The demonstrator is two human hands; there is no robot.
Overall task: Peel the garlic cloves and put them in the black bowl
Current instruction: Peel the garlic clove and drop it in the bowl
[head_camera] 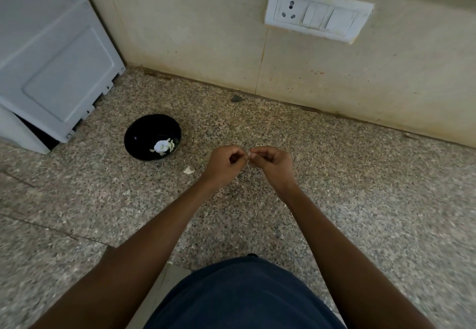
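Observation:
A black bowl (144,132) stands on the speckled granite counter, left of my hands. Inside it lie a white garlic bulb (160,145) and several pale cloves. My left hand (224,163) and my right hand (273,162) meet fingertip to fingertip above the counter. Between them they pinch a small garlic clove (250,154), of which only a pale sliver shows. Both hands have their fingers curled. A scrap of white garlic skin (188,170) lies on the counter between the bowl and my left hand.
A white appliance (51,65) stands at the back left, close behind the bowl. The tiled wall carries a white socket and switch plate (318,16). The counter's front edge runs near my dark-shirted body (244,295).

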